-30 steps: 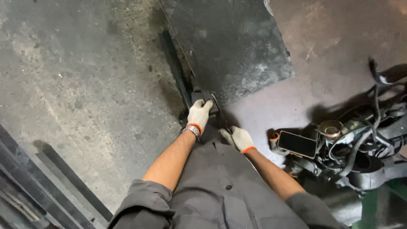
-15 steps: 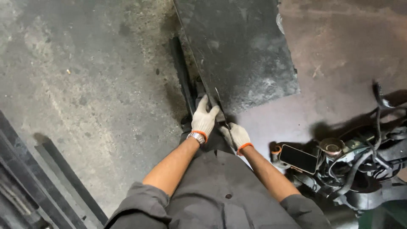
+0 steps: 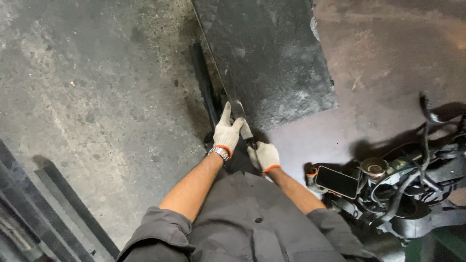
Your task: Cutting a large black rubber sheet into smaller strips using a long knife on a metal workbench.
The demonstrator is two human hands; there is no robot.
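I look down at a concrete floor past my grey shirt. My left hand (image 3: 227, 130), in a white work glove with an orange cuff and a wristwatch, rests on the near edge of a dark metal sheet (image 3: 272, 63), fingers pointing away from me. My right hand (image 3: 264, 155), gloved the same way, grips a narrow flat metal strip (image 3: 244, 126) that lies along the sheet's left edge. A dark metal bar (image 3: 204, 92) lies on the floor just left of the sheet.
A dark phone (image 3: 337, 182) lies among black straps and cables (image 3: 417, 194) at the right, beside a round metal lid (image 3: 374, 167). Long dark metal bars (image 3: 63, 204) lie at the lower left. A green object (image 3: 437, 247) sits at the bottom right corner.
Both hands have moved forward along the sheet's edge, and my view has shifted so the sheet fills more of the top. The left hand has stretched further onto the sheet.
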